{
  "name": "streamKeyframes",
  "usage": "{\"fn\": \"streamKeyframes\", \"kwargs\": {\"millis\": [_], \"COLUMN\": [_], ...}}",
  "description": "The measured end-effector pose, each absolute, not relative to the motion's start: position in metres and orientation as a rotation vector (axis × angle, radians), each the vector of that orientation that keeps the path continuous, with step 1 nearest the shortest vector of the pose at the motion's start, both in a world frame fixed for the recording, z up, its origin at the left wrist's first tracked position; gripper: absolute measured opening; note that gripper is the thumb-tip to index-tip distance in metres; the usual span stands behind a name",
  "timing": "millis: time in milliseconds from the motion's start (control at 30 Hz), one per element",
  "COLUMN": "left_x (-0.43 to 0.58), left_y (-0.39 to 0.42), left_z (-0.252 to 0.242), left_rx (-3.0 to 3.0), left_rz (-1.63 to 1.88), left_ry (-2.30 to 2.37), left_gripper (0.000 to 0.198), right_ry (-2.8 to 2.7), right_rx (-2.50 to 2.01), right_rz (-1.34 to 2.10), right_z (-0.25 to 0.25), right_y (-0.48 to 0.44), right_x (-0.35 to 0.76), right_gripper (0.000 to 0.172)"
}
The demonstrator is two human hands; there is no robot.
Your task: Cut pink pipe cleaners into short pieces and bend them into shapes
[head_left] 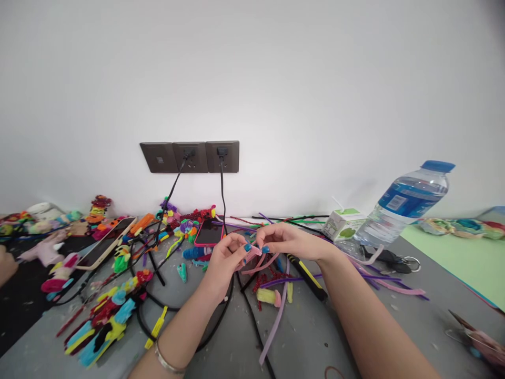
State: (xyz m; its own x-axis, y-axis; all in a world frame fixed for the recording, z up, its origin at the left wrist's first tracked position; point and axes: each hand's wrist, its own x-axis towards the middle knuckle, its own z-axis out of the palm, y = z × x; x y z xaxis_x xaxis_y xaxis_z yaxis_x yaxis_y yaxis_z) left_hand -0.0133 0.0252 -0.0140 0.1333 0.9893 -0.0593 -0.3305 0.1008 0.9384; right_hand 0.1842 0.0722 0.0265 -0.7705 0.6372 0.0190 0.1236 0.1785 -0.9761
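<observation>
Between the fingertips of both hands is a short folded piece of pink pipe cleaner (252,255), raised above the grey table. My left hand (226,257) pinches it from the left, thumb against the fingers. From the right, my right hand (290,241) closes thumb and finger at its other end. Pink pipe cleaner strands (265,264) curve just below the fingers. Beneath the hands lie a small yellow pipe cleaner roll with a pink end (268,297), a lilac pipe cleaner (275,326) and a yellow-and-black handled tool (307,276).
Finished pipe cleaner figures (104,323) crowd the left side among black cables (250,310). Phones (208,232) lie near the wall sockets (189,157). At the right stand a drink carton (344,223), a water bottle (406,202) and keys (410,264). Another person's hand (7,266) shows at far left.
</observation>
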Motion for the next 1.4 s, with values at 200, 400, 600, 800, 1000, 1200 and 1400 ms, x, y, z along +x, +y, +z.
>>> {"fn": "streamKeyframes", "kwargs": {"millis": [200,400,600,800,1000,1200,1400], "left_x": [-0.012,-0.014,-0.012,-0.011,-0.013,-0.012,-0.013], "left_y": [0.024,0.025,0.026,0.026,0.025,0.025,0.027], "left_z": [-0.013,-0.012,-0.013,-0.014,-0.017,-0.016,-0.019], "left_rx": [0.882,0.838,0.721,0.666,0.765,0.793,0.758], "left_rz": [1.155,1.169,1.158,1.154,1.095,1.085,1.148], "left_ry": [0.812,0.886,0.843,0.819,0.779,0.863,0.872], "left_gripper": [0.04,0.04,0.048,0.049,0.034,0.041,0.041], "right_ry": [-2.032,-1.916,-1.792,-1.798,-1.854,-1.938,-1.953], "right_rx": [-0.662,-0.736,-0.813,-0.757,-0.824,-0.831,-0.893], "right_rz": [1.721,1.63,1.457,1.425,1.429,1.41,1.407], "right_z": [0.023,0.027,0.024,0.022,0.016,0.013,0.016], "right_y": [0.072,0.073,0.075,0.074,0.076,0.076,0.077], "right_x": [0.185,0.186,0.182,0.17,0.168,0.165,0.173], "right_gripper": [0.025,0.023,0.02,0.015,0.018,0.019,0.025]}}
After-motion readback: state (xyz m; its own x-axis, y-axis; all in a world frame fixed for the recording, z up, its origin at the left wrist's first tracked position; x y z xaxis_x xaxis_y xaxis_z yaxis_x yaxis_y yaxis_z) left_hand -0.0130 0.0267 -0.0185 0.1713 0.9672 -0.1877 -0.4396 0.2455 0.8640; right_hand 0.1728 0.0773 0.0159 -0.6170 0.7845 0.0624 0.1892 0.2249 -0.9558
